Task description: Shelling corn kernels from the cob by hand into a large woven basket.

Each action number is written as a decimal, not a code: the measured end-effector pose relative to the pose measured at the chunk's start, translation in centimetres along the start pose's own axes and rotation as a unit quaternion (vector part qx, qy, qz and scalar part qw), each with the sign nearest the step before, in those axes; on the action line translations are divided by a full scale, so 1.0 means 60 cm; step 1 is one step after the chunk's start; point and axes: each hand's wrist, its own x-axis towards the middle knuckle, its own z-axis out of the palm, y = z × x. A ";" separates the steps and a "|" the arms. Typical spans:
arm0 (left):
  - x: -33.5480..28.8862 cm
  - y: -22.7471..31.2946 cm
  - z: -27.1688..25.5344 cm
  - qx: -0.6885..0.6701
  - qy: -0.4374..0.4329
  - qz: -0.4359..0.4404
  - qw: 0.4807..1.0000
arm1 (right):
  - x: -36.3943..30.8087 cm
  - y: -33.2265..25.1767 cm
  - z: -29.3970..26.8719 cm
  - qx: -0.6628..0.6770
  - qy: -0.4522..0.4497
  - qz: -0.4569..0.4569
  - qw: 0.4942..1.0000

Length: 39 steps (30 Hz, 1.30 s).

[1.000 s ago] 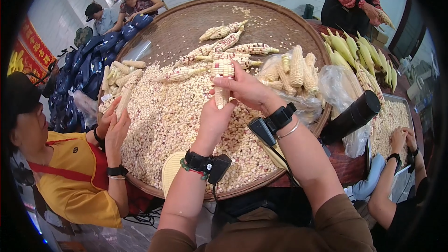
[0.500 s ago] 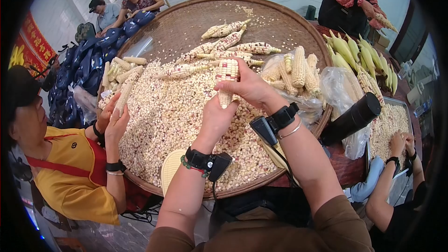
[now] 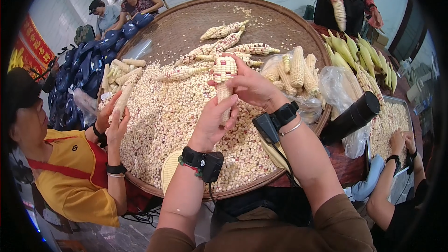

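Between my hands stands a partly stripped corn cob (image 3: 225,72), tilted slightly. Its upper end still carries white and dark red kernels; the lower part is bare. My left hand (image 3: 215,119) wraps its fingers round the bare lower end. My right hand (image 3: 249,84) grips the upper part from the right, thumb across the cob near the kernels' edge. Below spreads a thick layer of loose kernels (image 3: 172,126) in a wide round woven tray (image 3: 186,16). Several speckled corn cobs (image 3: 228,42) with kernels on lie just beyond my hands.
Stripped cobs (image 3: 298,72) lie in a plastic bag at right, others (image 3: 122,71) at left. A black cylinder (image 3: 350,117) leans by the tray's right rim. Husked corn (image 3: 359,53) is piled farther right. A co-worker in yellow (image 3: 74,172) holds a cob at left; other people work around.
My left hand has shifted its grip onto the bare lower part, and more of that part shows. At the far right, the co-worker's hands have moved apart, one holding a cob.
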 end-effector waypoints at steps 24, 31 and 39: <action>0.002 -0.009 0.009 0.141 0.093 0.002 0.986 | 0.004 0.010 -0.001 -0.108 0.055 -0.010 0.993; 0.001 -0.004 0.004 0.088 0.085 -0.014 0.992 | 0.001 0.008 0.004 -0.182 0.041 -0.009 0.982; 0.009 -0.018 -0.005 0.213 0.148 0.029 0.965 | 0.000 0.007 0.011 -0.124 0.061 0.025 0.990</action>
